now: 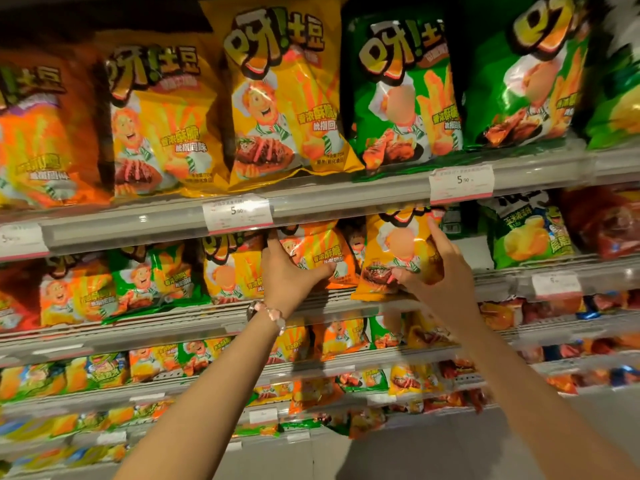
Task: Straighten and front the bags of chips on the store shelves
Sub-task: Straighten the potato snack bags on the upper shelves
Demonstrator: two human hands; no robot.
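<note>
Yellow chip bag (398, 251) gripped by the right hand (436, 271) at the front edge of the second shelf (346, 306)
The bag is judged light, air-puffed and crackly, with slick foil and fragile contents, so it is best taken by its side seams or lower corner, not squeezed across the middle. It is glossy yellow with a cartoon chef, fries and grilled meat printed on it, and is tilted forward over the shelf lip. An orange chip bag (318, 252) just beside it is clasped by the left hand (291, 271), thumb on its front. Both hands are closed on bags
</note>
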